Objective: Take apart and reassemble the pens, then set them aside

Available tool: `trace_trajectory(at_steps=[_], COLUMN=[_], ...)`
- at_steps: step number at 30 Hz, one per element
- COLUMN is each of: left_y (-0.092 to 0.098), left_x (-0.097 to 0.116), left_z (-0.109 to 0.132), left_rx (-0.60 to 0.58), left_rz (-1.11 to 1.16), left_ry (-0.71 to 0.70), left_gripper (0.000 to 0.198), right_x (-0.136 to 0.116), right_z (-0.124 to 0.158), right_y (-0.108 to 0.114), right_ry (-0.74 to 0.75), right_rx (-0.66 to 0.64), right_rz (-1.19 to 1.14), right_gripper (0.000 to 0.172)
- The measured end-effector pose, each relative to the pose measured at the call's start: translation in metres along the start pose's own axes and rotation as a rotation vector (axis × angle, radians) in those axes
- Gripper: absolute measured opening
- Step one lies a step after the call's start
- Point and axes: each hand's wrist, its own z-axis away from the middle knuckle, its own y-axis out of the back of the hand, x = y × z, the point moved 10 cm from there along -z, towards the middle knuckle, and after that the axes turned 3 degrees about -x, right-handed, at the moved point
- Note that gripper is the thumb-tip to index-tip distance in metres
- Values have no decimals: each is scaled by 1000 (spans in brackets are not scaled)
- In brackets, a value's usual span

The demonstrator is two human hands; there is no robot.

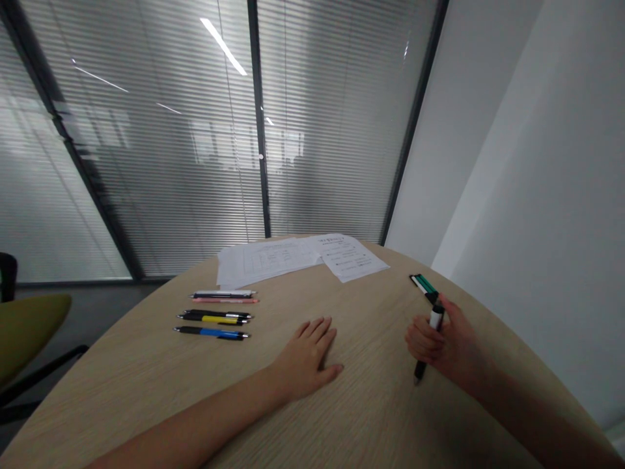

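Note:
My right hand [444,342] is closed around a black-and-white pen [436,318], held above the right side of the wooden table [366,410]. The pen's dark, pointed end shows below the fist; its middle is hidden by my fingers. Just beyond that hand lie green and white pens [426,285] with black ends, close together. My left hand [310,361] rests flat on the table, palm down with fingers spread, holding nothing. To its left are a blue pen [215,333], a yellow pen [219,319] beside a black pen [215,314], and a pink pen [224,300] beside a silver-and-black pen [224,294].
Printed papers [273,260] overlap at the table's far edge. Behind them stands a glass partition with blinds [322,130]. A white wall [547,195] runs along the right side, and a yellow-green chair [32,326] is at the left.

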Motion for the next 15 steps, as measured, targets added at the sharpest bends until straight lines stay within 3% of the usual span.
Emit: trace_trajectory(at_steps=[15], left_y=[0], left_x=[0], left_z=[0], left_rx=[-3], left_rz=[-2], left_ry=[2], left_gripper=[62], right_x=[-3], right_z=[2], right_y=[2], right_ry=[22], right_rx=[29], right_rz=[-14], right_gripper=[47])
